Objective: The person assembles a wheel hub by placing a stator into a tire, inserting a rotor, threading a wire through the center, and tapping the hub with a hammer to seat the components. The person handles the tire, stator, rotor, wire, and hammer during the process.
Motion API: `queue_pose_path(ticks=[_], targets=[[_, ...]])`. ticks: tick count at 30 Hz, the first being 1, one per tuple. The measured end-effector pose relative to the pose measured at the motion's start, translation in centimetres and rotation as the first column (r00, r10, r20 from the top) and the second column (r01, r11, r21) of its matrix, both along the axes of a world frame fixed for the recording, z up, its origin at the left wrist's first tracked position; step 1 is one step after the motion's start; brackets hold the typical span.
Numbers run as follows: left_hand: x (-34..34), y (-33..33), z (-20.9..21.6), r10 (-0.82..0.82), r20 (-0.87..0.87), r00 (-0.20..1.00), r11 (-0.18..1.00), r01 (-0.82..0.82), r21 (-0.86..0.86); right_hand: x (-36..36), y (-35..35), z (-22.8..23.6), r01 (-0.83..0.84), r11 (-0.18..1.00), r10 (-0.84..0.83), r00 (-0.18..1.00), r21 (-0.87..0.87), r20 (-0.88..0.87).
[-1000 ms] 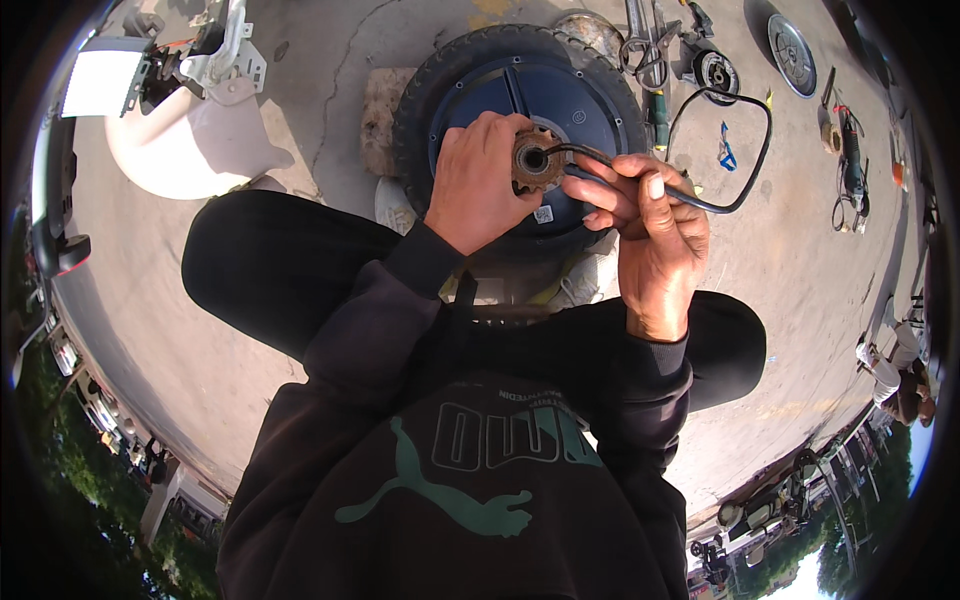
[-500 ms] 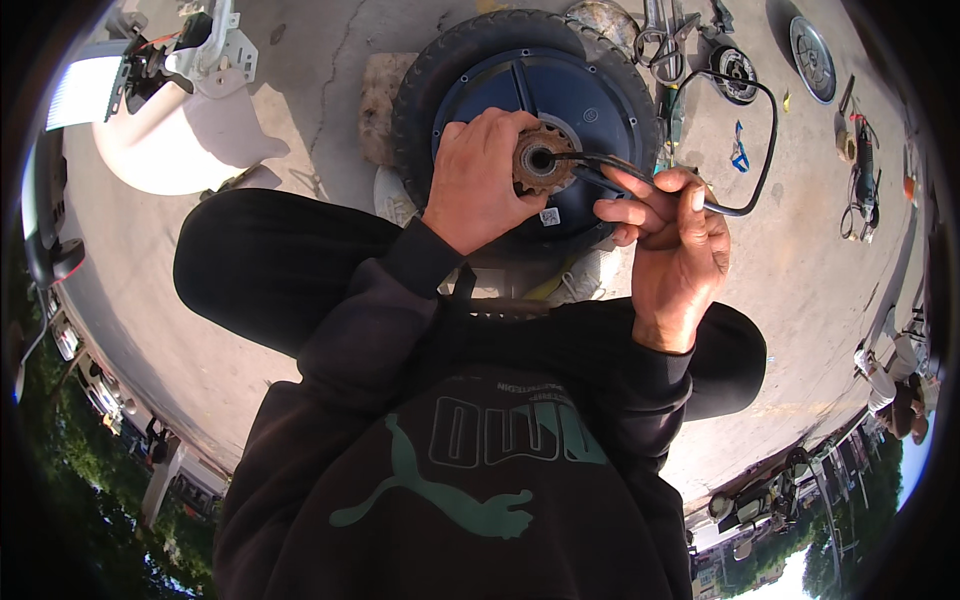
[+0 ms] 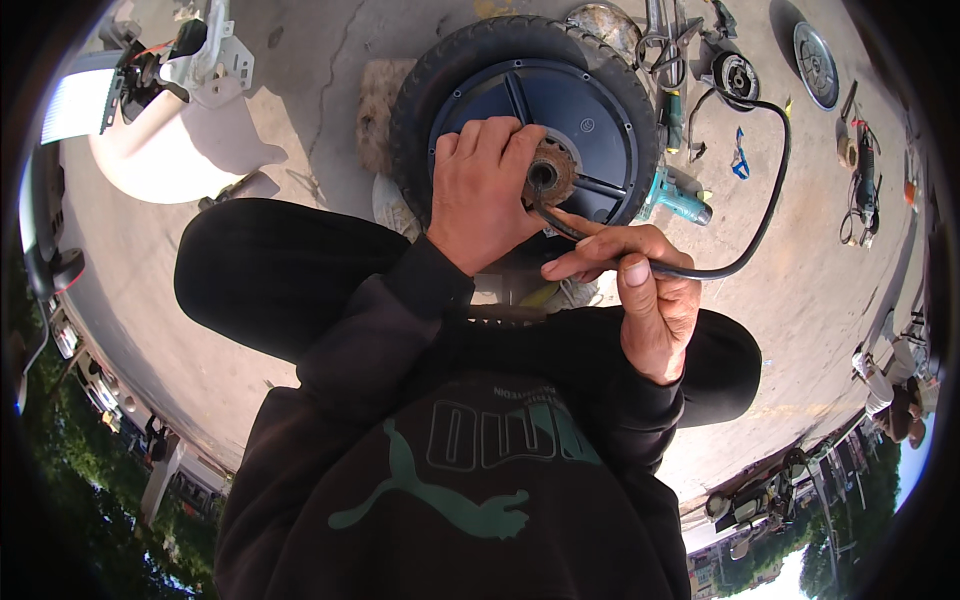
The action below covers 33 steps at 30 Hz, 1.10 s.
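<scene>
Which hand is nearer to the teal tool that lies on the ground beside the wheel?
Right. The right hand holds the black cable just below the teal tool. The left hand rests on the wheel hub, farther to the left.

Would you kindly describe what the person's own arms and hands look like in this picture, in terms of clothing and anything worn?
Both arms are covered by the long sleeves of a black sweatshirt with ribbed cuffs that end at the wrists. The left hand and the right hand are bare: no gloves are worn, and no rings, watch or bracelet can be seen. The sweatshirt's chest carries a green animal-shaped print.
</scene>
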<state>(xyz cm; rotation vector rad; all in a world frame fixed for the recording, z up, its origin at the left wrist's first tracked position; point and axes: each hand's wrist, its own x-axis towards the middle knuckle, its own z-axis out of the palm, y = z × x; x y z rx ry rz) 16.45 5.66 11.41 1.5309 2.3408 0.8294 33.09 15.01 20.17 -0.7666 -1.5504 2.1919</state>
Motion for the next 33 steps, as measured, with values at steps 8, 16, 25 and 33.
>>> queue_pose_path(ticks=[8,16,25,33], targets=[[-1.7,0.6,-0.2,-0.181,0.124,0.976,0.983,0.183,-0.005,0.4,0.6,-0.8,-0.104,0.992,0.108,0.992,0.066,-0.072],[-4.0,1.8,-1.0,-0.403,0.050,0.914,0.915,0.403,0.012,0.4,0.6,-1.4,-0.146,0.931,0.168,0.985,0.334,-0.037],[-5.9,2.6,-2.2,-0.553,-0.055,0.831,0.833,0.553,-0.027,-2.2,-2.8,-2.9,-0.049,0.653,0.045,0.999,0.756,0.026],[-3.6,1.1,-2.0,-0.392,-0.024,0.920,0.920,0.390,-0.044,-4.2,0.0,-13.7,0.023,0.479,-0.577,0.762,0.878,0.295]])
